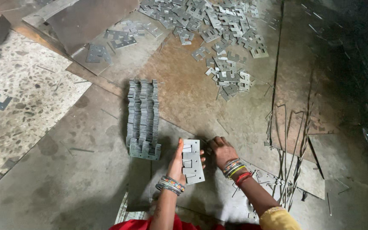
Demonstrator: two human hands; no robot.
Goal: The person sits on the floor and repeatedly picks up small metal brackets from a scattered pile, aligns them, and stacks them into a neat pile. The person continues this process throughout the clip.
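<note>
stamped plates [192,162] in left hand [177,164]

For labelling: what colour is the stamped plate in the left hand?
Plain grey metal plate, held by the left hand; head view.

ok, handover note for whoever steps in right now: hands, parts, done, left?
Left hand: holds a small stack of stamped metal plates on edge against the sheet-metal floor.
Right hand: knuckles down beside that stack, steadying it; holds nothing that I can see.
Done: a long row of stacked plates stands just left of the hands.
Left: a loose pile of plates lies unsorted further ahead. Thin scrap strips lie to the right.
</note>
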